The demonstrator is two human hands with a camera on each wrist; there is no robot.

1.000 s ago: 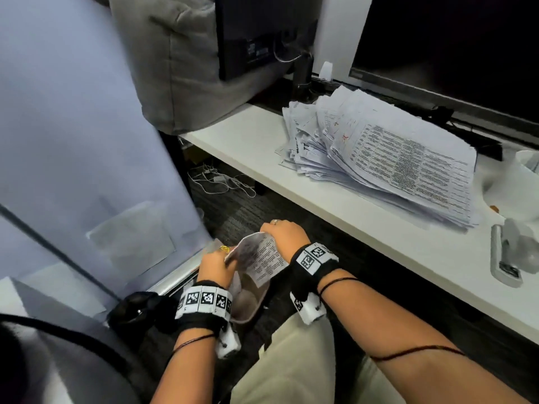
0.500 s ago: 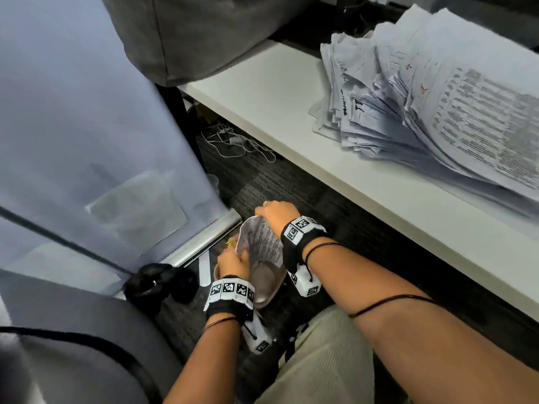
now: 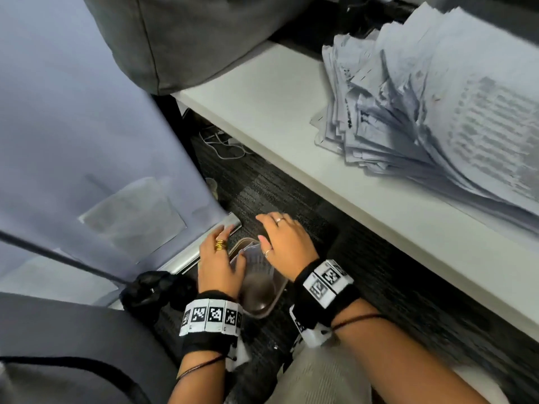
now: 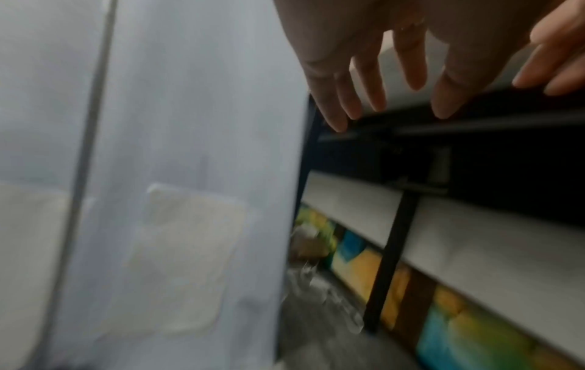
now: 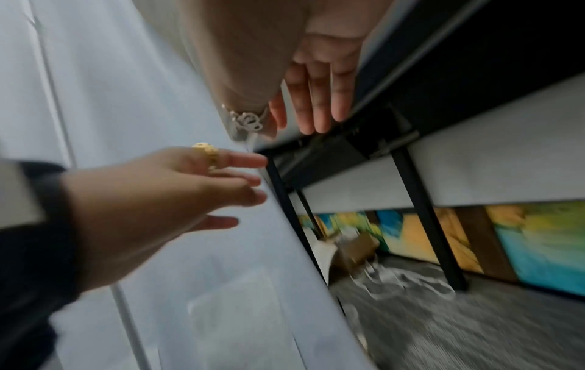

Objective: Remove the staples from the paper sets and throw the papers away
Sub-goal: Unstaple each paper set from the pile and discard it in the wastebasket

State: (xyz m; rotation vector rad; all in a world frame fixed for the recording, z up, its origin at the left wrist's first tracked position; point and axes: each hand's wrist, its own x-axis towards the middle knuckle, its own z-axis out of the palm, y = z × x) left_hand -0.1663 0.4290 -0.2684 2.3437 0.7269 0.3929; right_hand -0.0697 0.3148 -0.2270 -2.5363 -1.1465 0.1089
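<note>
A small brown waste bin stands on the dark carpet between my hands. Printed paper lies inside it, partly hidden by my hands. My left hand, with a gold ring, hovers over the bin's left rim with its fingers spread and holds nothing. My right hand hovers over the right rim, fingers also straight and empty. In the wrist views the left hand and the right hand show straight fingers and bare palms. A tall fanned stack of stapled paper sets lies on the white desk.
A grey partition panel stands close to the left of the bin. White cables lie on the floor under the desk. A black chair caster sits beside my left wrist. A grey cushion rests on the desk's far left end.
My hands went down with the crumpled paper, pushed it into the bin and let go of it. Both now hover with fingers spread. My head has tipped down and closer.
</note>
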